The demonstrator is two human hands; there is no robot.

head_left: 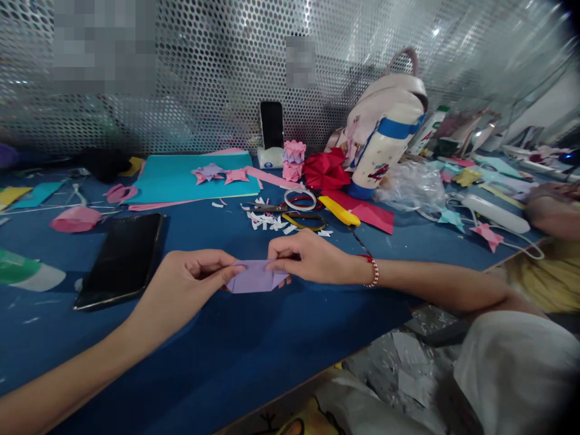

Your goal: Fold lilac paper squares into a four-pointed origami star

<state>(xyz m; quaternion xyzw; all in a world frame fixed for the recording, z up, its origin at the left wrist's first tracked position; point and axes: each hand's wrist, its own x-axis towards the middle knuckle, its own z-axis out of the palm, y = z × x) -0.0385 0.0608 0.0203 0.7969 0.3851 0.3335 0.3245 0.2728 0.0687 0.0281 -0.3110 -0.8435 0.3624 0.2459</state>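
Observation:
A folded piece of purple paper (254,278) is stretched between my two hands, just above the blue table. My left hand (194,272) pinches its left end between thumb and fingers. On the other side, my right hand (301,257), with a beaded bracelet at the wrist, grips the right end with the thumb on top. The paper has slanted ends and visible crease lines. Behind my right hand lie scissors (272,208), white paper scraps (267,222) and a yellow cutter (339,210).
A black phone (124,260) lies left of my left hand. Teal sheets (172,178) with paper stars, a red paper flower (326,170), a bottle (385,148) and a bag (385,93) stand or lie behind. At the right, another person's arm (550,208) rests by the table.

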